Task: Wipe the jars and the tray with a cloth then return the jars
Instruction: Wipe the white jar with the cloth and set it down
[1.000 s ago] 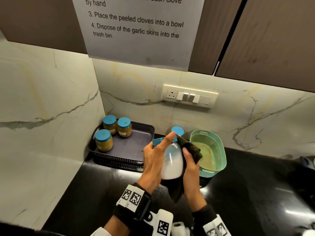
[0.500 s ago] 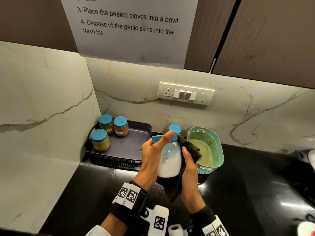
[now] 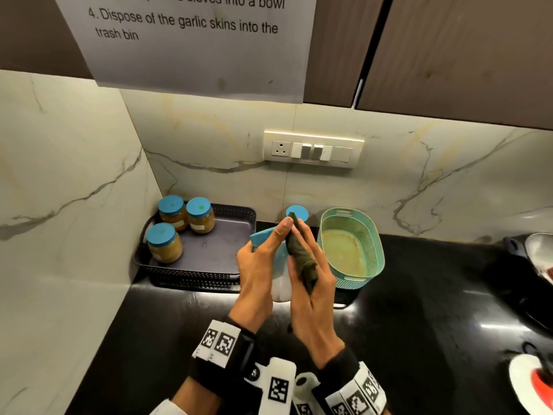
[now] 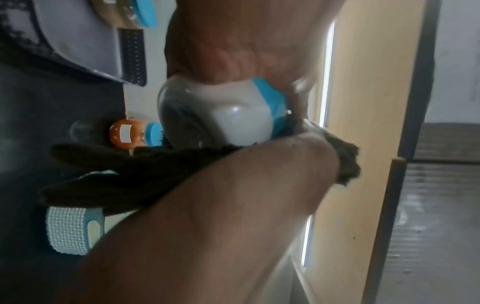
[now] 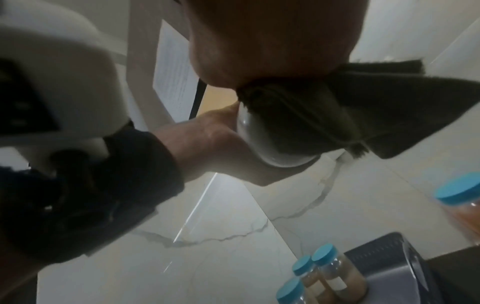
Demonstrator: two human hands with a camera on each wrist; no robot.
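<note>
My left hand point(image 3: 263, 256) grips a white jar point(image 3: 279, 287) with a blue lid point(image 3: 263, 235), held tilted above the black counter in front of the tray. My right hand point(image 3: 312, 265) holds a dark cloth point(image 3: 300, 253) between thumb and fingers and presses it along the jar's right side. The left wrist view shows the white jar point(image 4: 233, 115) with the cloth point(image 4: 155, 174) bunched against it. A dark perforated tray point(image 3: 221, 277) sits in the corner with three blue-lidded jars point(image 3: 164, 244) of brown paste at its back left. A further blue-lidded jar point(image 3: 297, 213) stands behind my hands.
A teal perforated basket point(image 3: 359, 277) stands just right of my hands, against the wall. Marble walls close the corner on the left and behind. A switch plate point(image 3: 314, 149) is on the back wall. Dark cookware point(image 3: 535, 253) and a red-and-white object point(image 3: 535, 384) are at the far right.
My right hand has slid the cloth up the jar toward the lid and its fingers have stretched out. The left hand keeps its grip on the jar.
</note>
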